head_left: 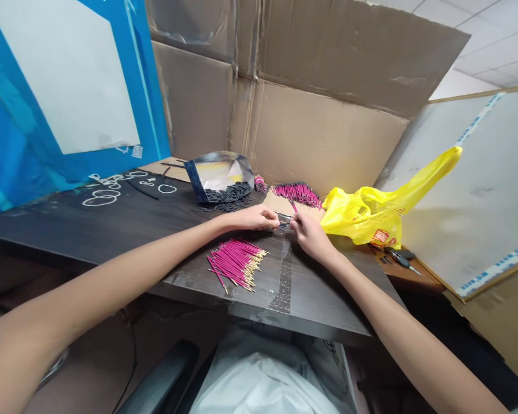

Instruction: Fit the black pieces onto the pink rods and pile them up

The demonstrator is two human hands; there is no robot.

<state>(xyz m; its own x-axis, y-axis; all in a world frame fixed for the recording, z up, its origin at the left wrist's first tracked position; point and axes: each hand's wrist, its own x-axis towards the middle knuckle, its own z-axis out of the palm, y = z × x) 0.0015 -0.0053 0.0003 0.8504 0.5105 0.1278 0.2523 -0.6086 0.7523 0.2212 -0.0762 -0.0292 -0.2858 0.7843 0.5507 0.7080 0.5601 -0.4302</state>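
Observation:
My left hand (261,218) is closed in a pinch above the dark table, beside a few thin dark pieces (283,225); whatever it holds is too small to name. My right hand (309,234) is closed on a thin magenta stick (293,206), which sticks up past the fingers. In front of the hands lies a loose pile of magenta sticks with gold ends (237,261). Behind them a second heap of magenta sticks with dark tips (297,194) rests by a piece of cardboard (276,201).
An open bag (198,178) spills small black pieces (228,194) at the back. White rubber bands (100,196) lie to the left. A yellow plastic bag (358,215) stands at right, near keys (400,257). Cardboard panels (328,126) wall the back.

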